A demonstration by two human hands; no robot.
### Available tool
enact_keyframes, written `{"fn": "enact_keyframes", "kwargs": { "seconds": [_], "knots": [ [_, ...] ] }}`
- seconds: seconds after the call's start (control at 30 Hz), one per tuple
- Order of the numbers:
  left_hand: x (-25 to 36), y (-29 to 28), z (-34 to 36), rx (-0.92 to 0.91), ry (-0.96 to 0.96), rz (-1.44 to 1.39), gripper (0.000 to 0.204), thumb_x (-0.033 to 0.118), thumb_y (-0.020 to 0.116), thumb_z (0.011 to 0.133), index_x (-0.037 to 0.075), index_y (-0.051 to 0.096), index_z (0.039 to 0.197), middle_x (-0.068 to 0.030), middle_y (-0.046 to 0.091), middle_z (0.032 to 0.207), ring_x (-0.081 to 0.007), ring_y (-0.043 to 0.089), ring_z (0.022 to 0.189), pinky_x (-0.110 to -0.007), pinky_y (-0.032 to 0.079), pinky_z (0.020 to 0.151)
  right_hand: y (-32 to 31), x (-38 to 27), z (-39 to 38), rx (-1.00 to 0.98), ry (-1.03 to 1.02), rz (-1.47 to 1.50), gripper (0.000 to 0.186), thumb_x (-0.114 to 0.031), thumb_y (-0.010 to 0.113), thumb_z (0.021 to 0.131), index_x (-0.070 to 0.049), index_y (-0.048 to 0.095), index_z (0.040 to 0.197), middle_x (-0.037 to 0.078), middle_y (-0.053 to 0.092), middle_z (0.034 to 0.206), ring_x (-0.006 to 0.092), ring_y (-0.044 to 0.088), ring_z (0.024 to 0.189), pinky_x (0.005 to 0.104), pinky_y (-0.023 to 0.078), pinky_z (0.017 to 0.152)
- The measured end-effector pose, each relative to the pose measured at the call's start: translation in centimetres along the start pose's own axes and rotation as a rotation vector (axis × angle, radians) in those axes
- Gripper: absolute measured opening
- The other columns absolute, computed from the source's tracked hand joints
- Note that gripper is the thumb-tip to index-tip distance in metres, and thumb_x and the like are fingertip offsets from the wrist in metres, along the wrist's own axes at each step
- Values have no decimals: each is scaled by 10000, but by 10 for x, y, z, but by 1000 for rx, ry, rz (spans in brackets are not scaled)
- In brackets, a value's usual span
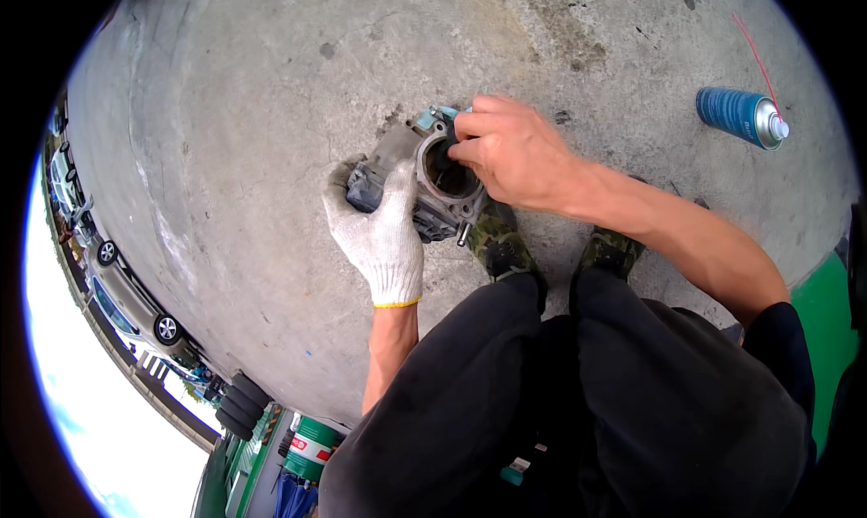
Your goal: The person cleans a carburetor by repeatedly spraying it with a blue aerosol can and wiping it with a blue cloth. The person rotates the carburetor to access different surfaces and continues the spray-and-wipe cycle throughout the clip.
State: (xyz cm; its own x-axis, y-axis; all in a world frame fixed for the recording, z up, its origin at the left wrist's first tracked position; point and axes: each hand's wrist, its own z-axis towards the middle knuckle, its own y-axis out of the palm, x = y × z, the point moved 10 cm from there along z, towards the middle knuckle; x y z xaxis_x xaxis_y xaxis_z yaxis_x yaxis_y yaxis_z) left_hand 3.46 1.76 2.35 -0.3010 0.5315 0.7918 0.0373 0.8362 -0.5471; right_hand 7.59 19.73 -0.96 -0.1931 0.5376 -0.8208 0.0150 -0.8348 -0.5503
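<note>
A grey metal throttle body (395,145) with a round bore hangs above the concrete floor, in front of my feet. My left hand (379,220), in a white knit glove with a yellow cuff edge, is closed around its left side, the thumb lying along the housing near the bore. My bare right hand (506,148) is at the bore's upper right rim. Its fingers are bent and pinched together, their tips partly inside the opening; what they hold is hidden. A light blue patch shows at the throttle body's far edge, too small to name.
A blue spray can (730,113) with a thin red straw lies on the concrete floor (253,93) at the far right. My camouflage shoes (506,244) are just below the work. Parked cars (126,292), stacked tyres (242,406) and a green drum (309,448) line the left.
</note>
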Motion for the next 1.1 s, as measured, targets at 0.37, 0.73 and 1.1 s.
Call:
{"fn": "enact_keyframes", "kwargs": {
  "seconds": [0.37, 0.73, 1.1],
  "knots": [
    [-15, 2, 1, -93, -71, -192, 510, 124, 856, 852, -41, 598, 1260, -88, 666, 1070, -138, 630, 912, -281, 539, 812, -12, -24, 4, -152, -193, 32, 184, -88, 748, 823, -93, 831, 987, 13, 667, 938, 235, 602, 933, 384, 500, 812],
    [-32, 11, 7, -236, -300, -467, 361, 173, 602, 970, -26, 610, 1271, -98, 687, 1139, -187, 695, 952, -337, 590, 859, -18, -41, 6, -83, -119, 140, 215, -39, 693, 834, -99, 821, 996, 10, 628, 922, 239, 578, 931, 403, 478, 858],
    [-3, 16, 20, -378, -292, -289, 409, 120, 744, 875, -70, 635, 1221, -100, 696, 1013, -150, 662, 867, -295, 557, 779, -25, -60, -2, -181, -353, 135, 234, -43, 737, 794, -100, 802, 1011, -16, 675, 969, 215, 580, 950, 366, 459, 831]
  ]
}}
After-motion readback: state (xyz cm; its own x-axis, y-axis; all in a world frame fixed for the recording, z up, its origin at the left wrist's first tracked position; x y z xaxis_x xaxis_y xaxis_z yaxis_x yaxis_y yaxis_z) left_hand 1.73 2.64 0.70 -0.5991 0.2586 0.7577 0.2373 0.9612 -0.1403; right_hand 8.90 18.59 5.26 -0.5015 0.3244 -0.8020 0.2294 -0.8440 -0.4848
